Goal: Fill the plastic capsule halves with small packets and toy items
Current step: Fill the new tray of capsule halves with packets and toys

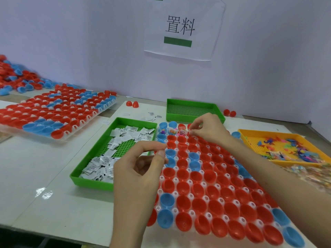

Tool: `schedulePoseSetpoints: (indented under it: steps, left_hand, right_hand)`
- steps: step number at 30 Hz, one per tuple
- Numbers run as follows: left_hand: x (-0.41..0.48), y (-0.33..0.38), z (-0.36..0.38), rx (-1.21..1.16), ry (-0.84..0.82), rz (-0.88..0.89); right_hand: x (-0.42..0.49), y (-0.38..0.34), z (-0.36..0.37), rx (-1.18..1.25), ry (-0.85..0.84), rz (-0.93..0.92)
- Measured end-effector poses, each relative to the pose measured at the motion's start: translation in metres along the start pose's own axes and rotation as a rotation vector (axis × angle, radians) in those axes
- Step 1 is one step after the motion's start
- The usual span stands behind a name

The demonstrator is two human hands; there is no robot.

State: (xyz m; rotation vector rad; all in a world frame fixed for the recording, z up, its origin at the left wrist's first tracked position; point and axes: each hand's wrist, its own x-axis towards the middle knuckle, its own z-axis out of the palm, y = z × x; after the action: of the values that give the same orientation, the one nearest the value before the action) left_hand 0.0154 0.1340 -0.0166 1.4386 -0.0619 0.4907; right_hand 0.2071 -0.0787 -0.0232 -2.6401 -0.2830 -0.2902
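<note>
A wall sign point(180, 27) reads 置料; the right hand point(209, 129) pinches a clear packet point(188, 131) above the far row of capsule halves point(215, 185); the left hand point(141, 169) hovers at their left edge, fingertips pinched, contents unclear; left, white packets point(114, 140) with unreadable print.

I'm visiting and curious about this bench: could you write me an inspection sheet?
Surface: white table, glossy.
Job's things: near tray of red and blue halves, few far ones filled; green tray of white packets; yellow tray of toys; second tray at left.
Clutter: loose halves and stray packets by an empty tray; heap of halves far left.
Grips: right hand pinches a clear packet over the far row; left hand has fingertips meeting, contents unclear.
Cables: nothing seen.
Surroundings: wall, paper sign.
</note>
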Motion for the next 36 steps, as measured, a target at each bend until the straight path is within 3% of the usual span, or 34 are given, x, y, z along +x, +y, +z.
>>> schedulePoseSetpoints:
  steps: [11, 16, 19, 23, 29, 36]
  left_hand:
    - [0.005, -0.009, -0.011, 0.062, 0.012, 0.021]
    - [0.016, -0.016, -0.033, 0.149, -0.002, -0.013]
    - [0.029, -0.021, -0.054, 0.321, -0.034, -0.051]
    - [0.050, -0.030, -0.070, 0.736, -0.169, -0.116]
    - [0.074, -0.036, -0.066, 0.957, -0.410, -0.290]
    - [0.081, -0.042, -0.059, 1.003, -0.379, -0.287]
  right_hand:
    - [-0.008, 0.000, -0.010, 0.031, 0.003, -0.046]
    - [-0.019, 0.014, -0.046, 0.156, 0.165, -0.014]
    - [-0.038, 0.045, -0.078, 0.177, 0.269, 0.054]
    - [-0.074, 0.108, -0.106, 0.073, 0.344, 0.269]
    - [-0.111, 0.169, -0.101, 0.060, 0.125, 0.556]
    - [-0.115, 0.160, -0.087, -0.050, 0.099, 0.431]
